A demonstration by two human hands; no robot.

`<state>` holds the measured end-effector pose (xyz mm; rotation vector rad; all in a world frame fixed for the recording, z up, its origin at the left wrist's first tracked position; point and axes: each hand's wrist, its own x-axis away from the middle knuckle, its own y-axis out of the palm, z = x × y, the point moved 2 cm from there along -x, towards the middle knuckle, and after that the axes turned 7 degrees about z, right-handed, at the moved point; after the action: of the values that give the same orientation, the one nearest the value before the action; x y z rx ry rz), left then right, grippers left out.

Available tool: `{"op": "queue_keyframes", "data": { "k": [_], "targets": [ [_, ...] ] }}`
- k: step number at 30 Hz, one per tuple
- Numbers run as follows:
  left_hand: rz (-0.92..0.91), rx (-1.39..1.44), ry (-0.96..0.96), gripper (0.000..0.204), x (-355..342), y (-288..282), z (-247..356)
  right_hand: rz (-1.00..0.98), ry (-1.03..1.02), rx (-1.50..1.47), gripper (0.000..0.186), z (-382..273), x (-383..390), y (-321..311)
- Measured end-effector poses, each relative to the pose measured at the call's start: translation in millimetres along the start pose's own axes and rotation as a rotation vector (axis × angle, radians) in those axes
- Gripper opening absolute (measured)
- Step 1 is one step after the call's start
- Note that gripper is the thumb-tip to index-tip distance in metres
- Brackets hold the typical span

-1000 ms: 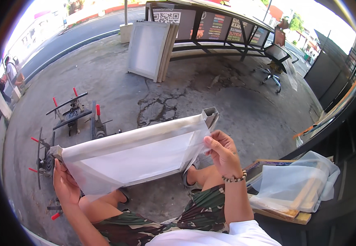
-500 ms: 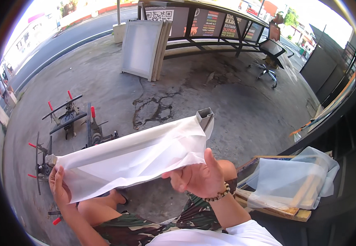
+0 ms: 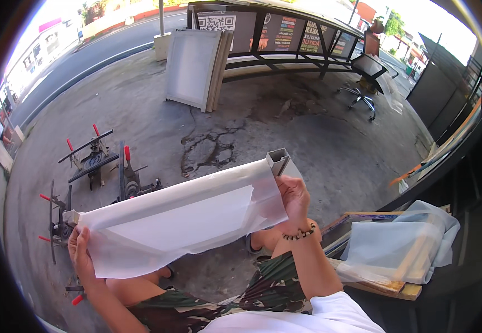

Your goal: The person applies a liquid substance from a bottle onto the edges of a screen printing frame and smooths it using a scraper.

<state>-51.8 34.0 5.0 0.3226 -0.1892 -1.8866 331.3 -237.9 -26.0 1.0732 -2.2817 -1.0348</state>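
A sheet of thin white mesh fabric (image 3: 191, 222) drapes toward me over a hollow square metal tube (image 3: 277, 156). The tube's open end shows at the right, and a pale block-like end (image 3: 71, 217) sticks out at the left. My left hand (image 3: 81, 250) is closed on the left edge of the fabric, thumb on top, just below that end. At the other side my right hand (image 3: 295, 197) pinches the fabric's right edge close to the tube's open end. A beaded bracelet (image 3: 299, 231) is on the right wrist. The cloth hangs fairly flat above my knees.
Machines with red-handled arms (image 3: 94, 158) stand on the concrete floor at the left. Framed screens (image 3: 191, 69) lean against a black metal structure (image 3: 285, 66) at the back. To my right, clear sheeting (image 3: 388, 244) covers wooden frames (image 3: 410, 291). An office chair (image 3: 363, 100) stands far right.
My right hand has moved up and right from the fabric's lower edge and closed on its right edge. The cloth has flattened out. My left hand stays at the left edge.
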Motion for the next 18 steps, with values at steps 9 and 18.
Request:
{"op": "queue_keyframes", "data": {
  "k": [9,18],
  "targets": [
    [0.082,0.026,-0.015,0.019,1.4,-3.3,-1.2,0.229,-0.079,0.564,0.046,-21.7,-2.4,37.1],
    [0.117,-0.029,0.001,0.020,3.2,-6.6,3.3,0.133,-0.133,0.480,0.031,-17.1,-3.1,21.0]
  ]
}}
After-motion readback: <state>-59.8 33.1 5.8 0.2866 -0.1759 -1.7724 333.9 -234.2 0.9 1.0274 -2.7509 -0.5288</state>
